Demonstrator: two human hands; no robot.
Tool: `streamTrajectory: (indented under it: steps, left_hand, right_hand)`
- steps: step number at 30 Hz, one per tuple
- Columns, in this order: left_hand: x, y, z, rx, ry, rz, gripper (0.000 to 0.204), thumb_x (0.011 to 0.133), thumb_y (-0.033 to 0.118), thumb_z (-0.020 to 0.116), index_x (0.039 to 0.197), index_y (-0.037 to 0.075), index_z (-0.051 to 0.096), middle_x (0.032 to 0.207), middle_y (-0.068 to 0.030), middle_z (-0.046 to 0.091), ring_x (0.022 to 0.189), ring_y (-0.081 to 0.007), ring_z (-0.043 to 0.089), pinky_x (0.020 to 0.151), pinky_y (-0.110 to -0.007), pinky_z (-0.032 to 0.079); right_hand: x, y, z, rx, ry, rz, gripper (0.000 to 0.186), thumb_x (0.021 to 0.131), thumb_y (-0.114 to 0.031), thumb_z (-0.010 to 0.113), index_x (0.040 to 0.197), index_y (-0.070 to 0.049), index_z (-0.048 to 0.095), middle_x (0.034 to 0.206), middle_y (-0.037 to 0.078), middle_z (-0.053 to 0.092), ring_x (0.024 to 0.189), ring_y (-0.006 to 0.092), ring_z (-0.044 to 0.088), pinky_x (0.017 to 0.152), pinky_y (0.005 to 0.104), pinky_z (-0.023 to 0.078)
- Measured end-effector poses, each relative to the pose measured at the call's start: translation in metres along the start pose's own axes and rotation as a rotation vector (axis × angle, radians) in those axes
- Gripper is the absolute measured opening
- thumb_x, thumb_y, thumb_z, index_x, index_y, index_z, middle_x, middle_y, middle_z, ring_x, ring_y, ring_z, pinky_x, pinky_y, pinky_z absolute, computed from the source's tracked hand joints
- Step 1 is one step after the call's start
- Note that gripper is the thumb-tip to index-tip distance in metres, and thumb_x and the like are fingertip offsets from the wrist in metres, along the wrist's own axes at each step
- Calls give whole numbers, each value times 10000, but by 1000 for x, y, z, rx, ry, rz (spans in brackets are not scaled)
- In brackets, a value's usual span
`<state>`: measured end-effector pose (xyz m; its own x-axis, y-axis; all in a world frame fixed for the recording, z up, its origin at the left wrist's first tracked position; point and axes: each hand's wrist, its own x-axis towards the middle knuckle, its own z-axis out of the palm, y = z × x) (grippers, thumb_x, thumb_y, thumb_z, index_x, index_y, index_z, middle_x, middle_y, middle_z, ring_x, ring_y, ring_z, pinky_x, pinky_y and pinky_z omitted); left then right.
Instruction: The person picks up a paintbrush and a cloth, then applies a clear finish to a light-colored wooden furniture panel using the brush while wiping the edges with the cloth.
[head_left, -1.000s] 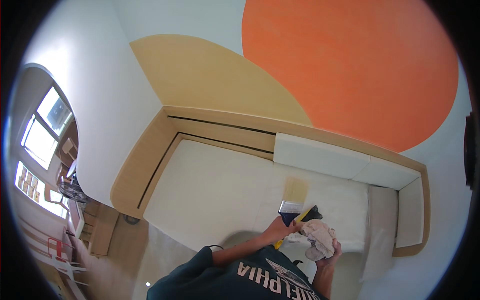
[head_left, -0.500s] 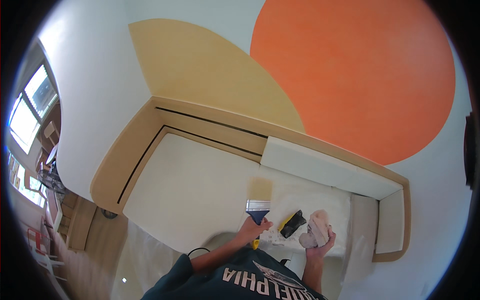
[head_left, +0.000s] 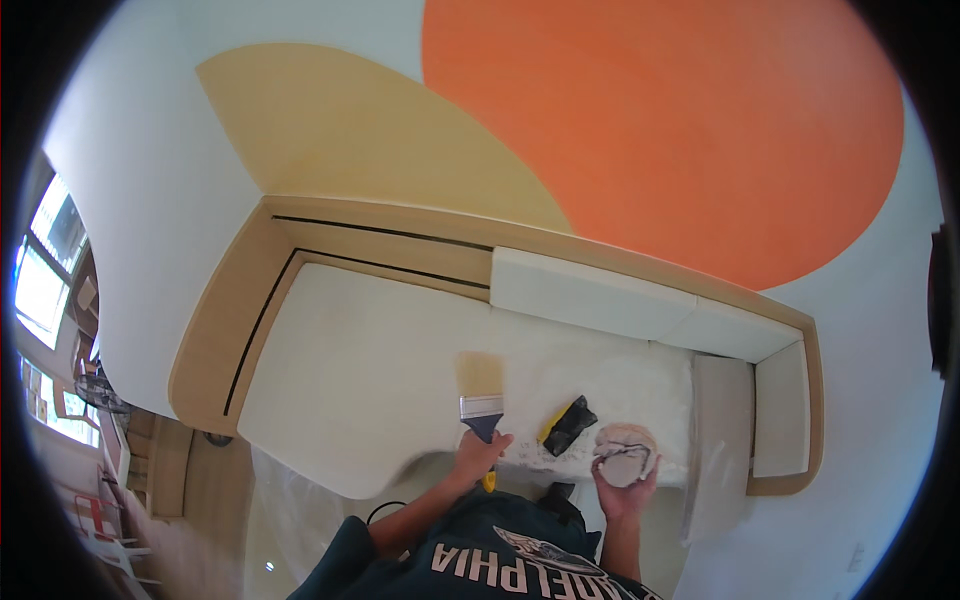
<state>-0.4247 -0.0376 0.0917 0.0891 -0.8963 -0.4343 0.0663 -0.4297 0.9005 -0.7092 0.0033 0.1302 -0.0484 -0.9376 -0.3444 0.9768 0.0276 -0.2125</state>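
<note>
My left hand (head_left: 482, 454) is closed round the dark blue handle of a wide flat paintbrush (head_left: 481, 380). Its pale tan bristles point up, away from me, above the white seat cushion. In my right hand (head_left: 626, 491) sits a crumpled pinkish-beige cloth (head_left: 625, 450), bunched up with a darker fold across it. Between the two hands a black and yellow object (head_left: 569, 426) lies on the seat; its kind is not clear. A small yellow thing (head_left: 489, 481) shows just below my left hand, partly hidden.
A built-in bench with a wooden back rail (head_left: 400, 218) carries white back cushions (head_left: 590, 290). The wall beyond bears an orange painted circle (head_left: 660, 130) and a tan painted shape (head_left: 370, 130). Clear plastic sheeting (head_left: 295, 490) hangs at the front left; a fan (head_left: 98, 388) stands far left.
My view has shifted, so the bench sits further left in the picture. The cloth in my right hand is now more bunched and turned. My left hand keeps the paintbrush.
</note>
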Motion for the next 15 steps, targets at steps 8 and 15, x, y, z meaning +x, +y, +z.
streamTrajectory:
  steps: [8,15]
  left_hand:
    - [6,-90,28,409,123,-125,291,846,294,706,716,57,599,611,-5,576,542,-123,550,489,-317,408]
    - [-65,-152,48,-32,274,-393,289,926,240,632,1106,17,596,665,-69,550,510,-169,479,453,-312,429]
  right_hand:
    - [53,-93,-70,-110,115,183,468,975,-425,457,1265,-77,573,1183,140,640,1120,342,620,1043,585,441]
    - [108,-182,-67,-192,15,424,434,958,-297,547,1316,-52,538,1298,130,599,1196,280,591,1061,439,463]
